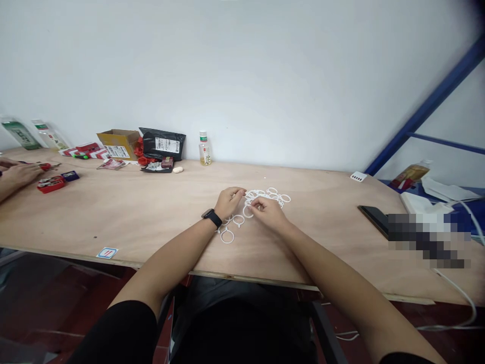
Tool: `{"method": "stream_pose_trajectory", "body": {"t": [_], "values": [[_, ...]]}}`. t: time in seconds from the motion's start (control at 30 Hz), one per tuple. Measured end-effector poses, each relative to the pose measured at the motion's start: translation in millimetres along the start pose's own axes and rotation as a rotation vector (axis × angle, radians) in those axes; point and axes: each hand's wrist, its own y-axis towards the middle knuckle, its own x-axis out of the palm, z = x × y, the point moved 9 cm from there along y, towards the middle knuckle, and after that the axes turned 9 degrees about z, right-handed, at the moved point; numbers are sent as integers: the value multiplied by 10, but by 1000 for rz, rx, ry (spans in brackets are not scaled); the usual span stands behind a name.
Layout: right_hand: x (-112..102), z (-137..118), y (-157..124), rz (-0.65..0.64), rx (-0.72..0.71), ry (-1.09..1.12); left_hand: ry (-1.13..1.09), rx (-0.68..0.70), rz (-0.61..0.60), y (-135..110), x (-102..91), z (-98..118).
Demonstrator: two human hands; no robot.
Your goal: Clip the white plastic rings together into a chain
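White plastic curtain rings [228,236], each with a small eyelet, lie on the wooden table in front of me. Several overlap in a pile [271,194] just beyond my hands, and a few more lie loose near my left wrist. My right hand [269,213] is closed in a pinch on one white ring [247,211] at the near side of the pile. At the pile's left edge is my left hand [229,201], wearing a black watch, its fingertips drawn together. Whatever those fingertips hold is too small to make out.
A drink bottle [205,149], a black parcel bag [164,145] and an open cardboard box [119,144] stand along the wall. Another person's hand [22,174] is at far left, by a red box [51,184]. A dark phone [373,220] lies at right.
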Motion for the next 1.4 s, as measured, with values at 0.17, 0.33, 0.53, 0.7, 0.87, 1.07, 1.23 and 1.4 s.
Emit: {"method": "stream_pose_trajectory", "body": {"t": [0.17, 0.33, 0.53, 0.7, 0.87, 1.07, 1.23, 1.4], "values": [[-231, 327, 81, 222, 183, 63, 3, 33, -145, -94, 168, 87], [-136, 270, 50, 181, 137, 57, 6, 48, -169, -127, 176, 160], [-124, 86, 23, 170, -23, -97, -3, 32, -171, -126, 184, 114], [-41, 99, 5, 84, 22, 8, -12, 25, -138, -103, 154, 102], [67, 128, -34, 8, 88, 157, 2, 48, -99, -67, 92, 136], [-141, 47, 45, 157, -109, -53, 35, 89, 85, 24, -87, 135], [-128, 61, 54, 87, -146, -159, 58, 56, 245, 105, -265, 13], [389, -254, -256, -410, -336, -61, 30, 2, 256, 139, -305, -113]]}}
